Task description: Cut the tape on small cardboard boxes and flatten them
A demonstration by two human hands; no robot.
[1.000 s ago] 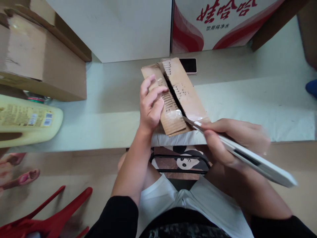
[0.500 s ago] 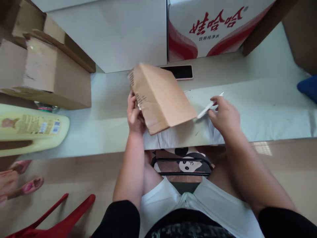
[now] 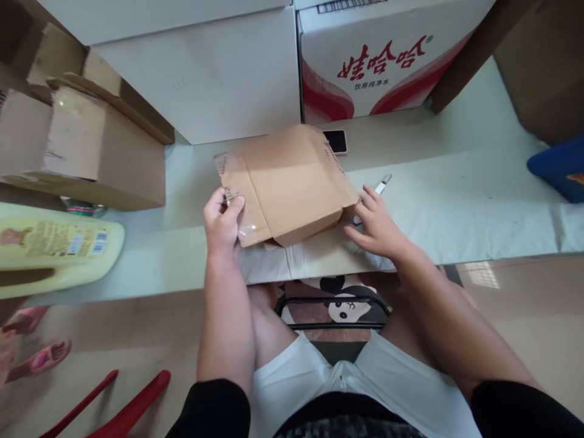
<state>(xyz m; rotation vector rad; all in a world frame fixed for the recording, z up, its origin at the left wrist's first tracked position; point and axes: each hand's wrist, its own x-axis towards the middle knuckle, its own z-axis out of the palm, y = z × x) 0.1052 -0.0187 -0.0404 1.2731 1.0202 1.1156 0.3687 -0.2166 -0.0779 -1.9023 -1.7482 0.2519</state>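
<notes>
A small brown cardboard box (image 3: 292, 182) lies in front of me, with torn flaps and shiny tape at its left edge. My left hand (image 3: 223, 222) is closed on the left flap, thumb on top. At the box's right corner, my right hand (image 3: 376, 225) has its fingers apart, the fingertips at or touching the flap. Under that hand a slim white cutter (image 3: 382, 185) rests on the table, its middle hidden by the fingers. Behind the box, a phone (image 3: 337, 141) is partly covered.
White cartons (image 3: 201, 79) and a red-and-white carton (image 3: 365, 73) line the back. Brown boxes (image 3: 132, 158) and a yellow bottle (image 3: 91, 243) stand left on the covered table (image 3: 479, 201). A blue object (image 3: 559, 170) is at right. Another person's feet (image 3: 48, 359) show below left.
The box has turned and come down flatter, its flaps now spread to both sides. My right hand has let go of the cutter and moved left to the box's corner.
</notes>
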